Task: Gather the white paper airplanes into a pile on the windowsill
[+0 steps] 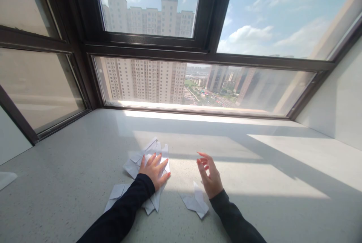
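My left hand (pixel 154 169) lies with fingers spread on a loose pile of white paper pieces (pixel 164 152), some of them folded or torn. More paper (pixel 117 191) sticks out beneath my left forearm, which hides part of the pile. Raised over the sill, my right hand (pixel 209 175) has its fingers curled and a visible gap between thumb and fingertips, with nothing in it. Just left of my right wrist, a single creased paper piece (pixel 196 201) rests apart from the pile.
The pale speckled window sill (pixel 268 186) spreads out under both hands, crossed by sunlight and shadow. Dark window frames (pixel 198 55) border it at the back and left. A white wall (pixel 345 100) closes the right side. A white object's edge (pixel 6 179) shows at far left.
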Tool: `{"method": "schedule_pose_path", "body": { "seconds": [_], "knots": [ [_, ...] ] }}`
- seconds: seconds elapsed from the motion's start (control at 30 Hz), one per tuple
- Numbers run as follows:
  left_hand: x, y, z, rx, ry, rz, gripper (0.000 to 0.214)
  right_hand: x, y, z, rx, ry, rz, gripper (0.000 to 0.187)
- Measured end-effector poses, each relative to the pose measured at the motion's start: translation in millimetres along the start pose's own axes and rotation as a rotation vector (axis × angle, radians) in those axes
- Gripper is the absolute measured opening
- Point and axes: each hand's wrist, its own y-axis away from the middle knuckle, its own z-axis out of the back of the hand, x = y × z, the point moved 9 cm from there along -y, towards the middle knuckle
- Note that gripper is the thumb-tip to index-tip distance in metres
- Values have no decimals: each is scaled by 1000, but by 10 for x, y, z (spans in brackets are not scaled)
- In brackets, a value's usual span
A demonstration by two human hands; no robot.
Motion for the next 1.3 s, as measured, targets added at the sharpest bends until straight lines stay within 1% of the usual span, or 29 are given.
{"method": "schedule_pose_path", "body": {
  "seconds": [0.1,0.17,0.23,0.3,0.4,0.47,0.53,0.6,0.63,0.67,0.73,0.8,0.87,0.93,0.97,1.07,1.13,1.17,1.23,1.27,1.3],
  "knots": [
    [305,43,26,46,-22,92,39,6,-1,-18,13,5,3,30],
    [428,87,19,71,-31,127,40,15,4,-34,24,3,10,30],
    [486,110,40,37,-36,133,40,26,11,-53,37,2,18,30],
    [529,93,104,-28,-4,136,45,31,16,-66,47,3,20,30],
    [681,17,310,-115,72,206,53,35,20,-78,59,5,16,31],
    [796,5,540,-196,93,276,55,36,21,-85,69,10,12,31],
    [850,81,750,-263,54,336,58,36,24,-97,83,15,12,31],
    [833,248,822,-259,-27,396,57,31,28,-108,93,18,11,30],
    [801,355,798,-237,-58,419,55,28,31,-114,98,17,11,30],
    [752,462,737,-202,-76,427,55,26,34,-120,103,15,11,31],
    [607,646,556,-126,-96,385,61,31,42,-139,119,13,11,31],
    [481,766,410,-103,-116,331,70,44,51,-153,133,14,9,32],
    [446,797,281,-63,-121,304,75,54,57,-152,132,23,0,32],
    [523,761,217,-41,-125,313,76,54,59,-141,122,34,-10,32],
    [587,729,209,-41,-127,321,76,48,59,-135,116,39,-13,32],
    [725,625,228,-50,-119,285,74,12,52,-123,101,40,-16,33],
    [731,606,290,-85,-129,274,73,-12,46,-129,104,36,-10,33],
    [693,617,325,-104,-139,273,73,-19,44,-135,109,32,-6,33],
    [535,664,378,-124,-160,255,76,-23,43,-144,117,26,-1,33],
    [421,690,386,-119,-167,223,79,-18,45,-145,118,24,0,33],
    [288,710,379,-102,-166,163,81,-10,47,-145,118,24,0,34]
  ]
}}
